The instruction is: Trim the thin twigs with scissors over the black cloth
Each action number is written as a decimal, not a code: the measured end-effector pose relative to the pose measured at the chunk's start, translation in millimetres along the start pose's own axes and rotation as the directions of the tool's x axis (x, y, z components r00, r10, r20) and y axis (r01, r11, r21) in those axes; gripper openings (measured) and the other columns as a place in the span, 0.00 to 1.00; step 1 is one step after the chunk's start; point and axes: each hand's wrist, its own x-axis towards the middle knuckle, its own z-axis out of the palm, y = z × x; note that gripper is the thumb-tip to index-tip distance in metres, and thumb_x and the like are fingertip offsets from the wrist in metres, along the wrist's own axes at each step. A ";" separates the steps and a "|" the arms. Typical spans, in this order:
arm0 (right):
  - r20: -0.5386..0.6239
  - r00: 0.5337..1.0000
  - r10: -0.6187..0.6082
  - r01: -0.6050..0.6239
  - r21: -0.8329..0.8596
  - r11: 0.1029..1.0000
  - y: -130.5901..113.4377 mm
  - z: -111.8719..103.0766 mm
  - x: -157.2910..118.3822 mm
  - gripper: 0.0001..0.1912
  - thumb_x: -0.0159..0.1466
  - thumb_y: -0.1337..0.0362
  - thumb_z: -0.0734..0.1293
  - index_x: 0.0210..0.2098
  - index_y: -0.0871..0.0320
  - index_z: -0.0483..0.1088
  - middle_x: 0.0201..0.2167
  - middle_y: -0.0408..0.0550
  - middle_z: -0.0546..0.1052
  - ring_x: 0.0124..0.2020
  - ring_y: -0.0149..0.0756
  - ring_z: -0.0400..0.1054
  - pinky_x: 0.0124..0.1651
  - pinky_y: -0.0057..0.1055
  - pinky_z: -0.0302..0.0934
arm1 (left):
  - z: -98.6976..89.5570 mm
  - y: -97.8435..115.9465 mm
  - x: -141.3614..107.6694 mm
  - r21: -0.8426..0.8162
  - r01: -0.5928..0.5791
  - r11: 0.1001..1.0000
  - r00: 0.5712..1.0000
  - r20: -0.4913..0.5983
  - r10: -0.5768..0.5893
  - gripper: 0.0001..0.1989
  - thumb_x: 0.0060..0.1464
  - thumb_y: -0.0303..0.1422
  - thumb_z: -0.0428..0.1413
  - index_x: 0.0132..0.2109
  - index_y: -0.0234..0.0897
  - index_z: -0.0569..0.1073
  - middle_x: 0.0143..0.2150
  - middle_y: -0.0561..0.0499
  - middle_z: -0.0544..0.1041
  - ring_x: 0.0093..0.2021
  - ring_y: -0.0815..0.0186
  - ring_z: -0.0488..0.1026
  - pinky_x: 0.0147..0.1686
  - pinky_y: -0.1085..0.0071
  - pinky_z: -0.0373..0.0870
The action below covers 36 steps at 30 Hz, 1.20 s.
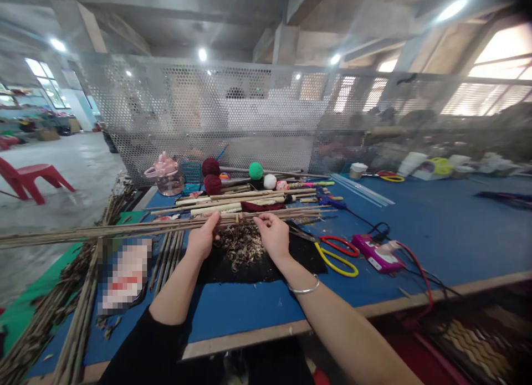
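Note:
A bundle of long thin sticks (137,227) runs level across the view, past the left edge of the table. My left hand (201,238) is closed round it, thumb on top. Just to the right, my right hand (273,235) pinches at the bundle near a light-brown band, its thumb and forefinger close together. Below both hands, brown dried scraps (241,246) lie piled on a black cloth (270,271). Scissors with one red and one yellow handle (338,255) rest beside the cloth, their blades partly on it.
Behind the hands are more sticks (166,210), yarn balls (256,170) and a pink-lidded jar (169,177). A purple power strip (378,255) with cables sits on the blue table (440,219) at right. More stems (75,329) lie at left, near a red chair (33,177).

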 end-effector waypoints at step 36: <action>0.016 0.984 -0.175 0.176 -0.118 0.977 -0.8 -6.5 -3.7 0.15 0.56 0.51 0.62 0.27 0.57 0.67 0.18 0.40 0.69 0.20 0.28 0.61 0.27 0.24 0.54 | 0.0 5.2 1.2 -0.056 -0.032 0.998 0.999 -0.031 0.030 0.23 0.37 0.42 0.61 0.40 0.33 0.72 0.32 0.50 0.75 0.27 0.69 0.72 0.16 0.80 0.65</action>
